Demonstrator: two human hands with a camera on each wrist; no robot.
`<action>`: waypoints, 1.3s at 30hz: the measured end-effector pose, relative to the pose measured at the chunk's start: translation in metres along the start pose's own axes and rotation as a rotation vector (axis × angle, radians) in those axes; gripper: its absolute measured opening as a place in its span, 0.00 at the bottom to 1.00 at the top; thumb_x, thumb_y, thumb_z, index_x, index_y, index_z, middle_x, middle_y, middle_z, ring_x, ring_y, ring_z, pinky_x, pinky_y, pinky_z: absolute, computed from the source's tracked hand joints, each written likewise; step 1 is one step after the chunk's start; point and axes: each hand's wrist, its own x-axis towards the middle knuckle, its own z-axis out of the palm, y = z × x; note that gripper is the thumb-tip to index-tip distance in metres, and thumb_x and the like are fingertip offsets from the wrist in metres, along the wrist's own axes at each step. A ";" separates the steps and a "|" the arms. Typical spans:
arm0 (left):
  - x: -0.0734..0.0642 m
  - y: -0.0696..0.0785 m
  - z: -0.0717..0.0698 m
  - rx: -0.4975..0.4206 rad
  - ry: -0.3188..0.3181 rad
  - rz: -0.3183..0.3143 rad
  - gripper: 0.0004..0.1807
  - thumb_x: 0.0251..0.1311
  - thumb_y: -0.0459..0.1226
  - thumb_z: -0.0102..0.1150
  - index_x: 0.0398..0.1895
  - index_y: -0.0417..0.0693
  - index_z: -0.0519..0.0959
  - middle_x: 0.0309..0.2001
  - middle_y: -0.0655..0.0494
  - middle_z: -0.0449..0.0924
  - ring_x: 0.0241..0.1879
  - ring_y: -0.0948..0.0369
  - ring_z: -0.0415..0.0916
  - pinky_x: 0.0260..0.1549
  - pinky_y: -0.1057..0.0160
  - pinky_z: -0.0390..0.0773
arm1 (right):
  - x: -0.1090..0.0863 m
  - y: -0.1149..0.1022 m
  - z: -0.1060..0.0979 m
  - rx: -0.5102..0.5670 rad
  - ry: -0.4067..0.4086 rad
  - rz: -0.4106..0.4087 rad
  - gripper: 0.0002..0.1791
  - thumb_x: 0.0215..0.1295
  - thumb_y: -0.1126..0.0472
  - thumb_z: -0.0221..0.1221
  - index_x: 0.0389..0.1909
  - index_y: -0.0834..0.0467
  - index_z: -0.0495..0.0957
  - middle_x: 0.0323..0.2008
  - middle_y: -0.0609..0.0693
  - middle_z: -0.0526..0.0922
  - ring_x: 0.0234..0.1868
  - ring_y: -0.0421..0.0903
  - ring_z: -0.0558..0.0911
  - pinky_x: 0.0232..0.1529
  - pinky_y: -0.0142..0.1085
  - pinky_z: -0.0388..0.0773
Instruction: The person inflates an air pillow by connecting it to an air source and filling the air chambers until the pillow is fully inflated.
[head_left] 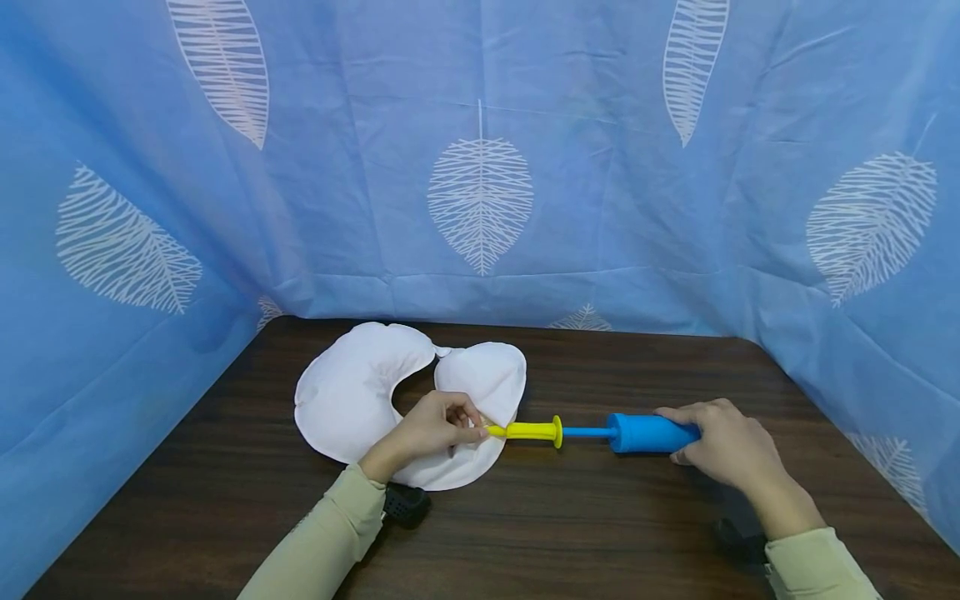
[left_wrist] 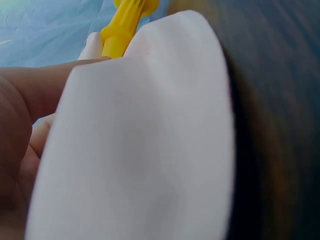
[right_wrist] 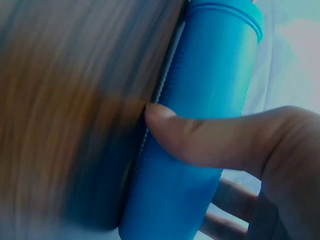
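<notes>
A white U-shaped inflatable neck pillow (head_left: 352, 392), partly puffed up, lies on the table. My left hand (head_left: 431, 429) pinches the pillow's near edge around the yellow nozzle end of a hand pump. The pump's yellow handle (head_left: 532, 431) points right, joined by a thin blue rod (head_left: 587, 432) to its thick blue barrel (head_left: 648, 434). Around the barrel's right end curls my right hand (head_left: 727, 442); in the right wrist view its thumb lies across the blue barrel (right_wrist: 210, 75). Pillow fabric (left_wrist: 145, 150) hides the nozzle tip in the left wrist view.
The dark wood-grain table (head_left: 585, 517) extends around the pillow and pump. Blue curtains (head_left: 600, 208) with white leaf prints hang behind it and along both sides.
</notes>
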 end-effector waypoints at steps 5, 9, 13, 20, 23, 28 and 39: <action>0.001 -0.001 0.001 -0.005 0.000 -0.013 0.08 0.64 0.35 0.76 0.34 0.42 0.85 0.24 0.56 0.77 0.22 0.62 0.72 0.23 0.67 0.77 | 0.000 0.021 -0.001 -0.003 0.017 0.065 0.37 0.57 0.60 0.78 0.70 0.53 0.82 0.66 0.77 0.76 0.64 0.79 0.70 0.42 0.70 0.79; 0.001 0.000 0.001 -0.015 0.014 -0.031 0.07 0.63 0.35 0.76 0.33 0.43 0.85 0.25 0.56 0.77 0.22 0.62 0.72 0.22 0.67 0.77 | 0.001 0.027 -0.002 0.010 0.002 0.063 0.37 0.58 0.59 0.78 0.71 0.54 0.81 0.66 0.76 0.76 0.64 0.80 0.69 0.47 0.74 0.76; 0.000 0.001 0.000 -0.025 0.029 -0.048 0.07 0.63 0.35 0.76 0.32 0.45 0.86 0.25 0.56 0.78 0.22 0.62 0.73 0.23 0.67 0.78 | 0.001 0.017 -0.004 0.003 -0.015 0.025 0.37 0.58 0.57 0.79 0.70 0.53 0.81 0.65 0.74 0.79 0.62 0.77 0.72 0.46 0.74 0.76; 0.001 0.001 0.001 -0.024 0.030 -0.036 0.07 0.62 0.34 0.77 0.31 0.44 0.86 0.25 0.56 0.79 0.23 0.62 0.73 0.22 0.68 0.78 | -0.002 -0.034 0.007 -0.018 0.047 -0.142 0.37 0.53 0.49 0.82 0.67 0.50 0.85 0.58 0.62 0.88 0.52 0.63 0.81 0.40 0.60 0.83; 0.001 0.000 0.002 -0.029 0.024 -0.027 0.07 0.62 0.34 0.76 0.31 0.44 0.85 0.24 0.57 0.78 0.23 0.62 0.73 0.22 0.68 0.78 | -0.004 -0.052 0.012 -0.046 0.074 -0.202 0.38 0.52 0.45 0.82 0.66 0.48 0.85 0.56 0.58 0.90 0.48 0.56 0.81 0.36 0.52 0.83; 0.000 -0.001 0.002 -0.031 0.019 -0.028 0.07 0.62 0.33 0.76 0.32 0.43 0.85 0.24 0.57 0.78 0.22 0.62 0.73 0.22 0.68 0.78 | -0.005 -0.060 0.018 -0.084 0.107 -0.236 0.39 0.52 0.42 0.81 0.67 0.46 0.85 0.55 0.54 0.91 0.45 0.50 0.80 0.32 0.45 0.80; 0.001 0.003 0.004 0.001 0.001 -0.004 0.06 0.63 0.34 0.76 0.33 0.44 0.85 0.24 0.56 0.77 0.22 0.62 0.72 0.23 0.68 0.78 | -0.001 -0.025 0.004 -0.023 0.014 -0.080 0.38 0.54 0.47 0.81 0.68 0.47 0.84 0.59 0.67 0.86 0.57 0.69 0.81 0.35 0.55 0.82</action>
